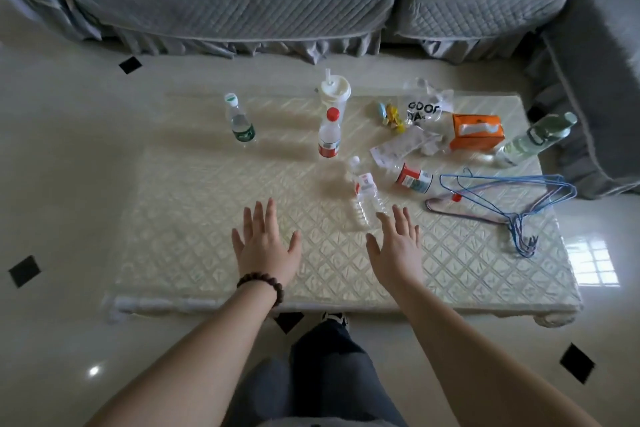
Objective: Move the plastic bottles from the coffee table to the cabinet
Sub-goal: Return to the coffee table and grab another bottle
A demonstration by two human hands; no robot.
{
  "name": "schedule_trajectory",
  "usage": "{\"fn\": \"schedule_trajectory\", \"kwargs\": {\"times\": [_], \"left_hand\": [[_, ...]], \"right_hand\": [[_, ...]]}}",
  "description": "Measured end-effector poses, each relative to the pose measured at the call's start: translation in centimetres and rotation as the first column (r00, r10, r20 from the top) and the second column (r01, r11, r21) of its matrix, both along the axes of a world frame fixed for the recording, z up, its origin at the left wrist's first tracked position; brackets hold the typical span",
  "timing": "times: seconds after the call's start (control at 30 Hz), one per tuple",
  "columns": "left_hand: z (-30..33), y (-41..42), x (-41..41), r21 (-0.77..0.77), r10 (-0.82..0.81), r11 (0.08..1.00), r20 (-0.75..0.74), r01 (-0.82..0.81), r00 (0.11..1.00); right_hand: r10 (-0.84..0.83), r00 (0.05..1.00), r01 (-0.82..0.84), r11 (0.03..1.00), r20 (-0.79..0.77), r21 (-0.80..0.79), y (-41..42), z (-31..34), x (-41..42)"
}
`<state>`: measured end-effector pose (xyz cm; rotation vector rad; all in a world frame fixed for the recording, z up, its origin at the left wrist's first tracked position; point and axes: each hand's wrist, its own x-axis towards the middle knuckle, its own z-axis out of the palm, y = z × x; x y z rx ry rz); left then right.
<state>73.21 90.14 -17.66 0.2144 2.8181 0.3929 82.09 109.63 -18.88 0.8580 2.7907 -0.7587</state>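
On the cream coffee table stand a green-label bottle at the back left and a red-capped bottle in the middle. A crumpled clear bottle lies on its side just beyond my right hand. Another bottle with a red and green label lies further right. A tall pale green bottle stands at the right edge. My left hand hovers flat over the table, fingers spread. Both hands hold nothing. No cabinet is in sight.
A white lidded cup with a straw stands behind the red-capped bottle. An orange tissue pack, a clear printed bag, wrappers and wire hangers lie on the right half. A grey sofa runs along the far side.
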Motion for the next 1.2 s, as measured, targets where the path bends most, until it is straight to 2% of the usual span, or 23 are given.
{"fn": "schedule_trajectory", "kwargs": {"times": [0.17,0.3,0.63,0.77,0.9,1.2], "left_hand": [[-2.8,0.6,-3.8,-0.007,-0.012,1.000,0.031,0.012,0.999],[-6.0,0.1,-6.6,0.003,0.013,1.000,0.051,-0.013,0.999],[-16.8,-0.5,-13.8,0.018,-0.025,1.000,0.096,0.023,0.995],[-19.2,-1.5,-15.6,0.056,-0.022,0.998,0.094,0.017,0.995],[-19.8,-2.5,-18.0,0.083,-0.011,0.997,0.079,0.005,0.997],[-16.9,-1.1,-26.8,0.272,0.185,0.942,0.068,-0.197,0.980]], "right_hand": [[-0.082,0.993,0.086,0.995,0.084,-0.057,2.9,-3.7,-4.7],[-0.067,0.982,0.078,0.995,0.179,-0.056,4.4,-7.9,-8.0],[-0.225,0.955,0.242,0.968,0.195,-0.069,6.9,-19.6,-16.5],[-0.314,0.918,0.324,0.946,0.241,0.000,7.2,-22.4,-18.3],[-0.393,0.898,0.393,0.919,0.199,0.040,7.0,-22.7,-19.4],[-0.414,0.905,0.423,0.901,0.095,-0.099,1.0,-17.7,-19.2]]}}
